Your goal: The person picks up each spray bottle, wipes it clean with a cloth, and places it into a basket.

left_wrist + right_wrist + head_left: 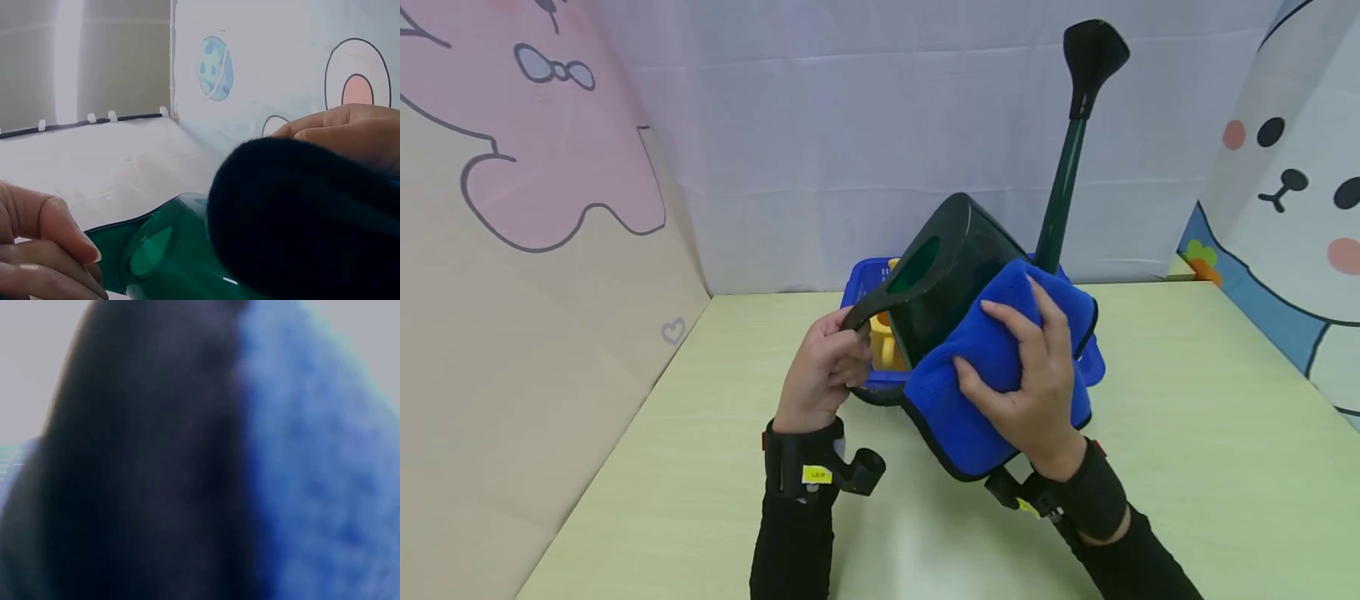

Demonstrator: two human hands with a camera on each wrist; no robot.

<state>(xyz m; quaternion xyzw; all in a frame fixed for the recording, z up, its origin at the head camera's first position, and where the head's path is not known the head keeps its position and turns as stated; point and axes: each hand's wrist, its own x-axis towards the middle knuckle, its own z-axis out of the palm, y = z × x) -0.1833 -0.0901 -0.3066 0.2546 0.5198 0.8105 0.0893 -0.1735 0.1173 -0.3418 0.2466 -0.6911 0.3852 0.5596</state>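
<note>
A dark green watering can is held tilted above the table, its long spout rising to a black sprinkler head. My left hand grips the end of its handle, with the fingers curled round it. A blue cloth with black edging covers the can's lower right side. My right hand holds this cloth against the can, fingers spread and bent over it. In the right wrist view the cloth appears close and blurred beside a dark shape.
Behind the can stands a blue basket with yellow and orange things in it, partly hidden. A dark curved piece shows below the basket's front; I cannot tell what it belongs to. The pale table meets a white curtain at the back.
</note>
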